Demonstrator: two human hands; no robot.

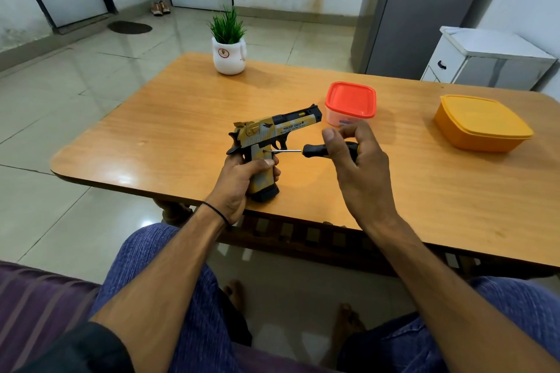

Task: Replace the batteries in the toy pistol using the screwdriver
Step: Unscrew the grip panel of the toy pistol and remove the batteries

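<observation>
From the head view, your left hand (pixel 239 182) is wrapped around the grip of the yellow-and-grey toy pistol with a black muzzle (pixel 274 133), holding it upright above the near edge of the glossy wooden table (pixel 188 118), barrel pointing right; your fingers hide most of the grip, so only its black base shows below them. Your right hand (pixel 354 154) closes its fingertips on the black-and-yellow handle of the thin-shafted screwdriver (pixel 321 150), covering most of that handle, while the metal tip rests against the side of the grip. The slide reads "DESERT EAGLE"; the smaller line beneath is too fine to read. Behind the pistol sits a white tub with a red lid (pixel 350 103), its blue label partly blocked by your fingers. To the right lies an orange lidded box (pixel 481 123), and at the far edge a white pot of green grass (pixel 228 50) bears an unreadable round emblem.
</observation>
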